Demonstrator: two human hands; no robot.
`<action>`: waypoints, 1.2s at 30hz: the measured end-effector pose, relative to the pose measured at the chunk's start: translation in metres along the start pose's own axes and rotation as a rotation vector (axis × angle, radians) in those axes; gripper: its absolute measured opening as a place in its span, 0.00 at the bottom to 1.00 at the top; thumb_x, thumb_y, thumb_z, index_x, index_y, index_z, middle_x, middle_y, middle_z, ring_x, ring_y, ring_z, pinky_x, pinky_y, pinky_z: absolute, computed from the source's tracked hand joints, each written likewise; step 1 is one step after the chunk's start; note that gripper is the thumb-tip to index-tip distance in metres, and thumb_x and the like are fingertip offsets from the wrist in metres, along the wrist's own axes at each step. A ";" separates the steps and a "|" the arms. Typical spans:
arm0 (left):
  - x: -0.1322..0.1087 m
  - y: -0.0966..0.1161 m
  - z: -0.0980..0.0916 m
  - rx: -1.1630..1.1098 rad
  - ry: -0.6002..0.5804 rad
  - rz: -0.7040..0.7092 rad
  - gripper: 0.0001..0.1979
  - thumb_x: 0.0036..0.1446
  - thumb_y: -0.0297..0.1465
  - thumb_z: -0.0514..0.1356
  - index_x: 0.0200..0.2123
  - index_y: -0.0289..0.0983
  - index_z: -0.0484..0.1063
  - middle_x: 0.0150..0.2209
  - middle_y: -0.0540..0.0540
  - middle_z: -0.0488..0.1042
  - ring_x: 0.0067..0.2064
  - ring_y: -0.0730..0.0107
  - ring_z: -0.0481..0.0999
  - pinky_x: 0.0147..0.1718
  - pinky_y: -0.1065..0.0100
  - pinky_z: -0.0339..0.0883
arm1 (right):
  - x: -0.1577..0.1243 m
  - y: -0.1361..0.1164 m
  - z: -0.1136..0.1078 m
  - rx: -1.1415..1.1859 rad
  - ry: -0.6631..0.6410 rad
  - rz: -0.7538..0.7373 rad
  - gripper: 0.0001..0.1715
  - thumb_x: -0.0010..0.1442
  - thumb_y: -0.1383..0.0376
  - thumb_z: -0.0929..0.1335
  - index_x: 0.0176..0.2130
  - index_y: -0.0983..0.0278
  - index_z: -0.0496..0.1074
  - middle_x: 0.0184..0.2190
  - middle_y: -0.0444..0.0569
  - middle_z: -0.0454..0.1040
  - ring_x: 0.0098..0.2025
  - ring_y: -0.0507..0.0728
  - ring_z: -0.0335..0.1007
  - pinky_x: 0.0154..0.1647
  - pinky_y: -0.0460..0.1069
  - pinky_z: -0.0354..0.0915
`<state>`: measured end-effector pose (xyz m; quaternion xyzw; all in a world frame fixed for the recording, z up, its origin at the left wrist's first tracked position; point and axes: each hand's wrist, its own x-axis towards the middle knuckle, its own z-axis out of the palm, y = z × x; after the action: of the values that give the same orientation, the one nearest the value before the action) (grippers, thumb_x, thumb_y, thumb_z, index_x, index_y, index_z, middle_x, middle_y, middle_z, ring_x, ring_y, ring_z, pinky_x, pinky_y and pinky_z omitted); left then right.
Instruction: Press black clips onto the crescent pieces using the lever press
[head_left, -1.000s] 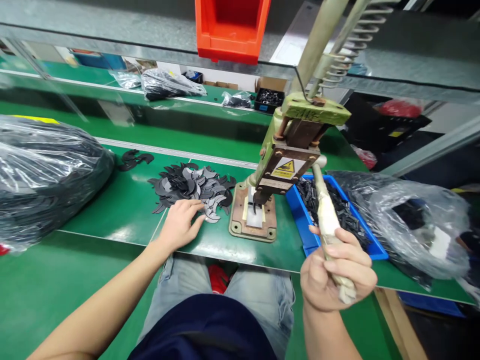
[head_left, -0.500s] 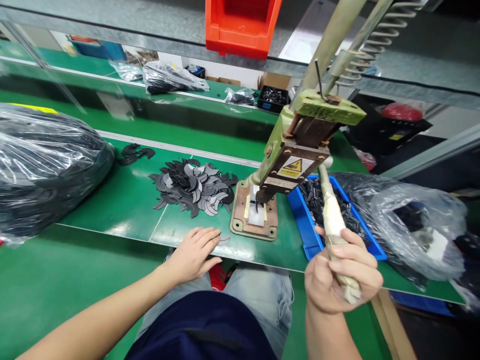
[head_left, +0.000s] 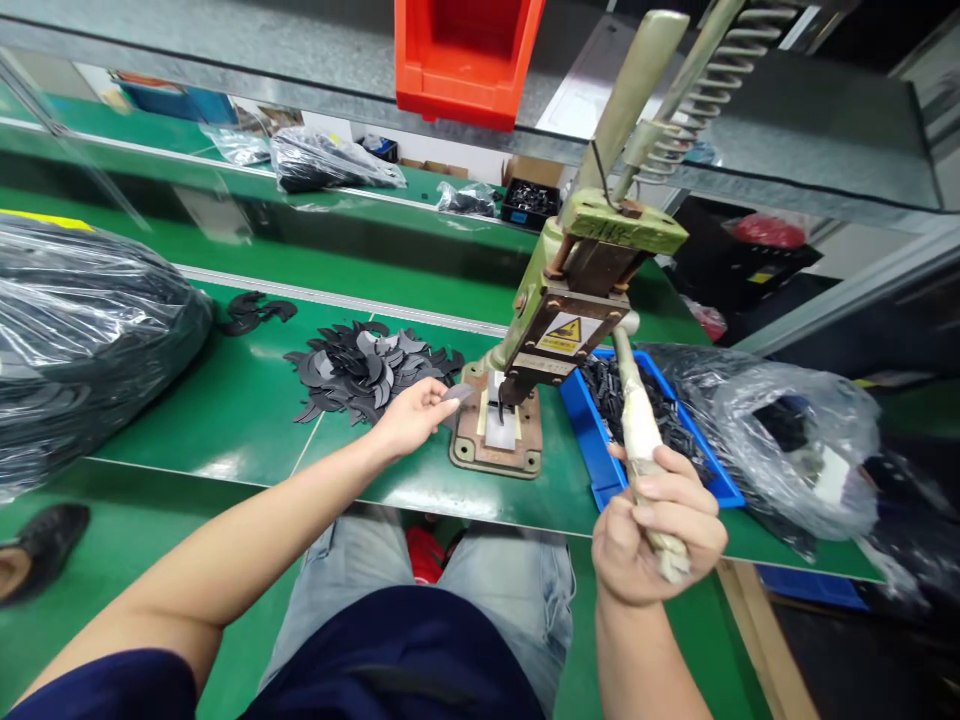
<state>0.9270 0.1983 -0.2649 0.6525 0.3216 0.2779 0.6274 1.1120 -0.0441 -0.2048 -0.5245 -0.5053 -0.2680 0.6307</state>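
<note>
Pinched in the fingers of my left hand is a thin dark curved piece, at the left side of the press base. Behind that hand lies a heap of grey and black crescent-shaped pieces on the green bench. My right hand is wrapped round the tape-covered lever of the green hand press. The press head sits low over a small metal plate on the base; the exact contact at its tip is too small to tell.
A blue bin of black parts stands right of the press, with an open plastic bag beyond it. A large filled bag takes up the bench's left end. An orange bin sits on the shelf above. At lower left shows a person's shoe.
My left hand has risen from the bench's front edge to the press base and now holds a curved piece. The right hand keeps its grip on the lever. The whole view has shifted slightly.
</note>
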 end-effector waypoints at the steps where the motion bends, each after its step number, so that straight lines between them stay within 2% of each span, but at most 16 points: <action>1: 0.011 0.001 0.008 -0.058 -0.020 -0.039 0.18 0.58 0.42 0.73 0.39 0.37 0.72 0.27 0.54 0.73 0.25 0.76 0.71 0.26 0.72 0.67 | 0.000 0.000 -0.001 0.000 -0.009 -0.003 0.17 0.54 0.72 0.75 0.36 0.58 0.67 0.39 0.44 0.73 0.52 0.62 0.76 0.55 0.69 0.80; 4: 0.032 0.001 0.026 -0.110 -0.100 -0.118 0.19 0.56 0.37 0.75 0.44 0.36 0.73 0.30 0.51 0.77 0.25 0.75 0.75 0.26 0.72 0.71 | 0.001 -0.001 -0.001 0.009 -0.016 -0.005 0.18 0.53 0.73 0.75 0.37 0.58 0.67 0.39 0.44 0.73 0.54 0.62 0.76 0.53 0.68 0.81; 7: 0.041 0.003 0.034 -0.047 -0.150 -0.155 0.12 0.61 0.33 0.72 0.43 0.34 0.75 0.33 0.50 0.77 0.25 0.76 0.78 0.25 0.73 0.72 | 0.001 -0.002 0.001 0.016 -0.005 -0.007 0.18 0.53 0.74 0.75 0.37 0.58 0.67 0.39 0.45 0.73 0.54 0.63 0.76 0.52 0.67 0.82; 10: 0.048 0.007 0.035 0.030 -0.166 -0.175 0.09 0.63 0.33 0.70 0.39 0.34 0.75 0.30 0.51 0.76 0.23 0.77 0.77 0.23 0.75 0.69 | 0.001 -0.002 0.003 0.026 0.009 0.003 0.18 0.53 0.74 0.75 0.37 0.58 0.67 0.40 0.45 0.72 0.55 0.63 0.75 0.51 0.66 0.82; 14: 0.055 0.011 0.033 0.101 -0.212 -0.160 0.11 0.61 0.34 0.71 0.36 0.34 0.74 0.28 0.51 0.77 0.21 0.76 0.77 0.21 0.76 0.64 | 0.000 -0.004 0.005 0.046 0.026 0.024 0.17 0.54 0.73 0.75 0.36 0.57 0.66 0.39 0.44 0.71 0.55 0.63 0.74 0.48 0.65 0.83; 19: 0.062 0.010 0.031 0.155 -0.238 -0.165 0.15 0.60 0.35 0.73 0.32 0.36 0.69 0.25 0.54 0.73 0.22 0.74 0.78 0.21 0.76 0.65 | 0.001 -0.007 0.009 0.039 0.046 0.068 0.16 0.56 0.69 0.74 0.35 0.57 0.64 0.38 0.44 0.69 0.55 0.63 0.74 0.45 0.65 0.84; 23: 0.069 0.012 0.032 0.183 -0.293 -0.248 0.19 0.61 0.34 0.72 0.29 0.38 0.63 0.21 0.55 0.70 0.20 0.73 0.78 0.19 0.77 0.66 | 0.001 -0.007 0.011 0.053 0.063 0.068 0.16 0.58 0.68 0.75 0.35 0.56 0.64 0.38 0.44 0.68 0.56 0.63 0.73 0.45 0.66 0.84; 26: 0.075 0.017 0.033 0.189 -0.328 -0.344 0.19 0.60 0.34 0.72 0.29 0.38 0.64 0.21 0.54 0.72 0.20 0.73 0.78 0.20 0.77 0.69 | -0.003 -0.005 0.011 0.062 0.066 0.067 0.16 0.58 0.68 0.74 0.35 0.56 0.64 0.38 0.45 0.67 0.56 0.64 0.73 0.44 0.66 0.85; 29: 0.078 0.019 0.034 0.141 -0.366 -0.469 0.18 0.60 0.34 0.73 0.31 0.38 0.65 0.21 0.49 0.76 0.23 0.69 0.81 0.22 0.75 0.73 | -0.003 -0.004 0.012 0.051 0.072 0.051 0.15 0.57 0.70 0.74 0.35 0.56 0.65 0.37 0.45 0.68 0.54 0.64 0.74 0.41 0.65 0.85; 31: 0.078 0.020 0.035 0.101 -0.363 -0.527 0.19 0.59 0.35 0.74 0.31 0.38 0.65 0.22 0.47 0.78 0.24 0.66 0.83 0.23 0.74 0.75 | 0.010 -0.005 0.015 0.051 0.099 -0.001 0.15 0.57 0.71 0.74 0.37 0.56 0.67 0.35 0.45 0.68 0.50 0.62 0.75 0.39 0.62 0.85; 33: 0.076 0.020 0.037 0.070 -0.337 -0.547 0.20 0.58 0.36 0.75 0.30 0.38 0.65 0.22 0.46 0.79 0.24 0.65 0.83 0.22 0.74 0.75 | 0.039 -0.010 0.022 0.087 0.147 -0.048 0.16 0.57 0.69 0.75 0.43 0.56 0.71 0.36 0.46 0.69 0.48 0.62 0.76 0.35 0.58 0.83; 35: 0.073 0.020 0.039 0.044 -0.315 -0.538 0.21 0.57 0.36 0.76 0.30 0.38 0.64 0.21 0.46 0.78 0.23 0.66 0.83 0.22 0.75 0.75 | 0.082 -0.015 0.029 0.161 0.163 -0.049 0.22 0.59 0.65 0.75 0.52 0.58 0.72 0.43 0.50 0.72 0.51 0.63 0.77 0.33 0.54 0.81; 36: 0.070 0.022 0.040 0.034 -0.307 -0.525 0.21 0.58 0.37 0.75 0.30 0.38 0.64 0.21 0.46 0.78 0.23 0.66 0.83 0.22 0.75 0.75 | 0.105 -0.016 0.032 0.194 0.118 -0.027 0.26 0.60 0.63 0.74 0.57 0.60 0.71 0.49 0.53 0.73 0.53 0.63 0.78 0.35 0.53 0.80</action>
<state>1.0034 0.2266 -0.2485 0.5917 0.3852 -0.0012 0.7082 1.1227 0.0008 -0.1043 -0.4374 -0.4976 -0.2567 0.7037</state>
